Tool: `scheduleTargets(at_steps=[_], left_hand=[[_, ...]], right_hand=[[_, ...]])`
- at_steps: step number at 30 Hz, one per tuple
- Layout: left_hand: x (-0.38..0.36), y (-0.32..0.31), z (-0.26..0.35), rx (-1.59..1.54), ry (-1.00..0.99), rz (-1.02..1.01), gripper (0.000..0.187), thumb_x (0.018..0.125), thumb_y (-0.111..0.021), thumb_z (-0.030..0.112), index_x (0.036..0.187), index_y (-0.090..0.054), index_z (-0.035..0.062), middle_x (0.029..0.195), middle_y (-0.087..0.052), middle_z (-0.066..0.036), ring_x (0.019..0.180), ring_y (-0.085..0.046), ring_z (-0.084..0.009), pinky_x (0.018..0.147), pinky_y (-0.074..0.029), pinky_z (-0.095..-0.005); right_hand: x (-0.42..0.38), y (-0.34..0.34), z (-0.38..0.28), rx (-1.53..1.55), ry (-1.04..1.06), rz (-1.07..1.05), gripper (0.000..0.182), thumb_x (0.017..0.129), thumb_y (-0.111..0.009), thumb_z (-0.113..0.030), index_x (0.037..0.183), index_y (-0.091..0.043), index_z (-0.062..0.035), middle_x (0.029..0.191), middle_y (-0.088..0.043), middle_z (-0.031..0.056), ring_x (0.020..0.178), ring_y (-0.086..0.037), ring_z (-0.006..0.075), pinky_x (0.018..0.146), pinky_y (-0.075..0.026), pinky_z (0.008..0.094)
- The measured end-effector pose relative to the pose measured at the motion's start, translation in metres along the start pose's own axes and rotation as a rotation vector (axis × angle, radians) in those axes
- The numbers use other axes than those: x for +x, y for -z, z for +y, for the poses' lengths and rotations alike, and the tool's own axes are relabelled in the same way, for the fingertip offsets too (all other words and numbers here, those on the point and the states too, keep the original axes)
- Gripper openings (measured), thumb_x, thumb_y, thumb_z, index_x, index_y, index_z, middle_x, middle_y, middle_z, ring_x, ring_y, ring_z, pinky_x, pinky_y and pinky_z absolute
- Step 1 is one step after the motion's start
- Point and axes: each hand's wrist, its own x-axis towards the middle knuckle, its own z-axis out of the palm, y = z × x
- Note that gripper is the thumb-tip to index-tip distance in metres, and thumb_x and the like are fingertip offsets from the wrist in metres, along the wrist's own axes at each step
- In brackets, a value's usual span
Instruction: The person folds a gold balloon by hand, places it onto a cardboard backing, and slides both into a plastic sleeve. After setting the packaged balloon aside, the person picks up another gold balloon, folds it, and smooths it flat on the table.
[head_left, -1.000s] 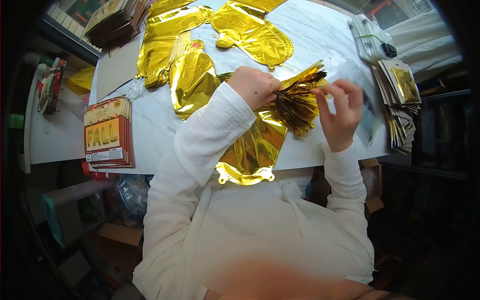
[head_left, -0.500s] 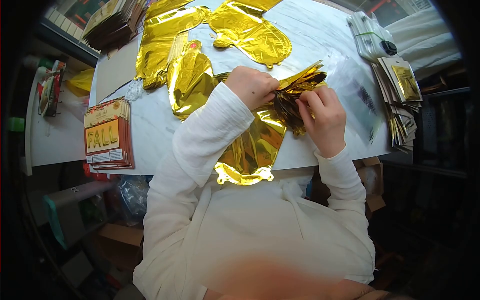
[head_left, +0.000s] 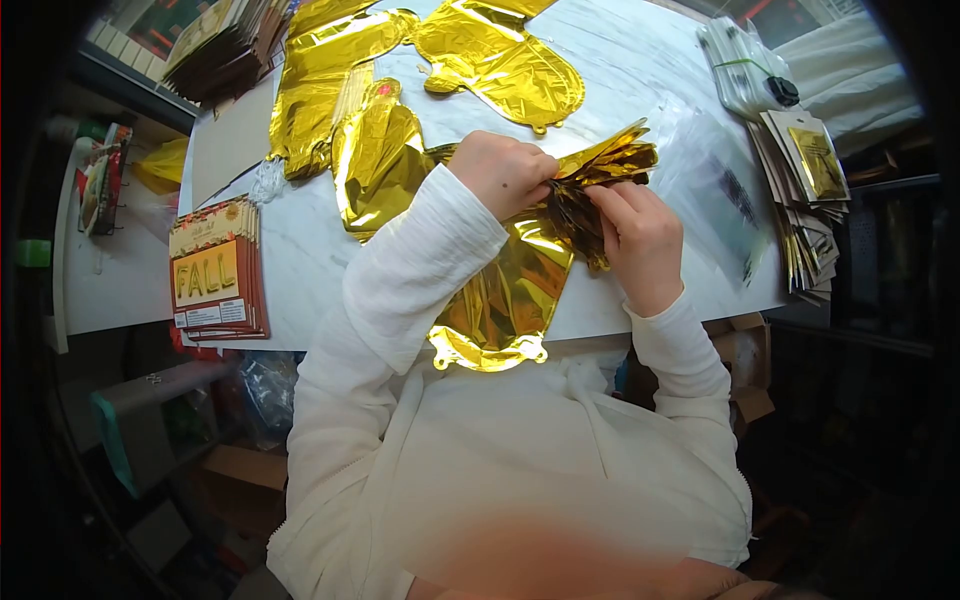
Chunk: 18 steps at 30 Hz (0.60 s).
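A gold foil balloon point(head_left: 500, 300), uninflated, hangs flat toward the table's front edge, its upper part bunched up between my hands. My left hand point(head_left: 503, 172) is closed on the gathered foil. Just right of it, my right hand point(head_left: 640, 235) pinches the same crumpled bundle with thumb and fingertips. Loose foil folds point(head_left: 615, 155) fan out above the right hand. Another flat gold foil piece point(head_left: 380, 160) lies left of my left wrist, and a gold foil balloon point(head_left: 500, 65) is spread beyond my hands.
Packages marked FALL point(head_left: 215, 270) are stacked at the left. Clear plastic bags point(head_left: 715, 190) lie right of my hands. Beside them stand several cards with gold foil point(head_left: 815, 165) and a banded plastic bundle point(head_left: 745, 70). More packages point(head_left: 225, 45) are piled at the far left.
My right hand has shifted slightly up and left, closer to my left hand on the bunched foil. My left hand stays almost in place.
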Motion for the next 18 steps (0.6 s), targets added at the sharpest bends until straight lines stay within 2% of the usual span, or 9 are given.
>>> scheduleTargets(at_steps=[7,10,12,16,18], left_hand=[[0.0,0.0,0.0,0.004,0.005,0.003,0.018,0.077,-0.078,0.02,0.091,-0.071,0.0117,0.083,-0.071,-0.005,0.077,-0.071,-0.0285,0.066,-0.056,-0.0412],[0.0,-0.001,0.0,0.007,0.004,0.015,0.017,0.077,-0.078,0.02,0.09,-0.07,0.0115,0.082,-0.07,-0.005,0.076,-0.071,-0.0286,0.065,-0.056,-0.0413],[0.0,-0.001,0.0,0.002,-0.006,0.023,0.017,0.076,-0.078,0.02,0.088,-0.069,0.0111,0.08,-0.07,-0.005,0.075,-0.07,-0.0285,0.065,-0.056,-0.0414],[0.001,-0.001,0.001,-0.001,-0.004,0.026,0.017,0.076,-0.077,0.02,0.087,-0.068,0.0108,0.079,-0.069,-0.005,0.075,-0.07,-0.0284,0.064,-0.056,-0.0414],[0.0,-0.002,-0.001,-0.008,-0.006,0.037,0.017,0.076,-0.077,0.02,0.087,-0.068,0.0111,0.08,-0.069,-0.005,0.075,-0.07,-0.0282,0.064,-0.056,-0.0414]], right_hand=[[0.009,-0.003,-0.006,0.166,0.01,0.081,0.034,0.077,-0.067,0.01,0.106,-0.074,-0.0062,0.09,-0.069,0.0085,0.081,-0.067,0.0306,0.07,-0.055,0.0388],[0.006,-0.005,-0.003,0.121,-0.008,0.07,0.025,0.08,-0.071,0.006,0.102,-0.073,-0.0052,0.085,-0.066,0.0094,0.08,-0.067,0.0306,0.068,-0.054,0.0389],[0.004,-0.005,0.001,0.126,-0.072,-0.035,0.014,0.083,-0.075,0.0,0.097,-0.072,-0.0043,0.084,-0.064,0.0107,0.079,-0.066,0.0314,0.067,-0.053,0.039],[0.008,-0.013,0.004,0.063,-0.066,-0.027,0.011,0.085,-0.077,-0.004,0.093,-0.07,-0.0034,0.083,-0.062,0.0117,0.077,-0.065,0.0319,0.067,-0.052,0.039],[0.012,-0.013,-0.001,0.134,0.015,0.024,0.011,0.084,-0.077,-0.004,0.092,-0.069,-0.0035,0.083,-0.062,0.0112,0.076,-0.064,0.0322,0.067,-0.052,0.0396]])
